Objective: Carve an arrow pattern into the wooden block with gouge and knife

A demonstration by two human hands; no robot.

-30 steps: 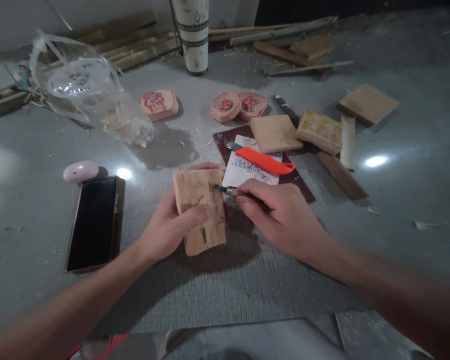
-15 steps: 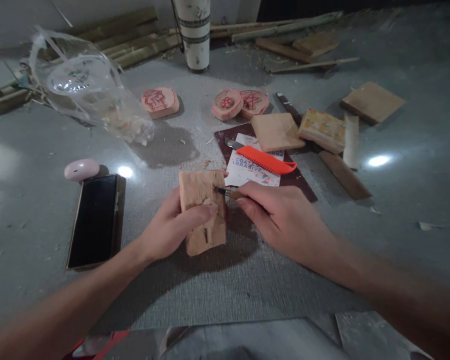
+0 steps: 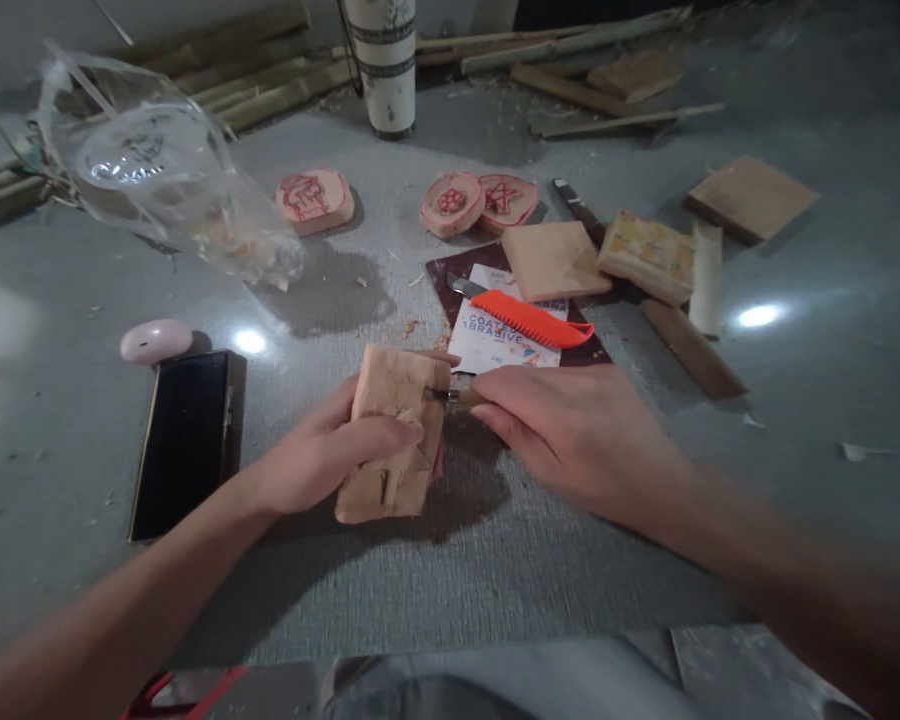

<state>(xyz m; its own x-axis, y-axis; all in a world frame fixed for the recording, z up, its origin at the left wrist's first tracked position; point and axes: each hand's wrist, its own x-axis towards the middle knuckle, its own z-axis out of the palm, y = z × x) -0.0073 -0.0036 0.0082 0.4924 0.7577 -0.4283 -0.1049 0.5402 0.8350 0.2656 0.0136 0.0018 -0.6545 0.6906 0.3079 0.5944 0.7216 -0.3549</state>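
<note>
A pale wooden block (image 3: 401, 385), with cut marks and a dark slot on its face, is gripped by my left hand (image 3: 322, 450), the thumb lying across its front. My right hand (image 3: 562, 430) is closed round a small carving tool (image 3: 461, 397) with a wooden handle and a metal ferrule. The tool's dark tip touches the block near its upper right edge. Just beyond the hands, an orange-handled knife (image 3: 529, 318) rests on white-backed sandpaper (image 3: 480, 345) marked "coated abrasive".
A black phone (image 3: 184, 440) and a pink earbud case (image 3: 157, 341) lie at left, below a clear plastic bag (image 3: 157, 170). Farther back are wood pieces with red drawings (image 3: 315, 200), a tumbler (image 3: 382, 70) and bamboo strips (image 3: 292, 95). Wooden blocks (image 3: 555, 260) lie at right.
The block has tilted, its lower end swinging left and its top leaning right. My left hand moved slightly left with it. The tool's tip has shifted a little lower.
</note>
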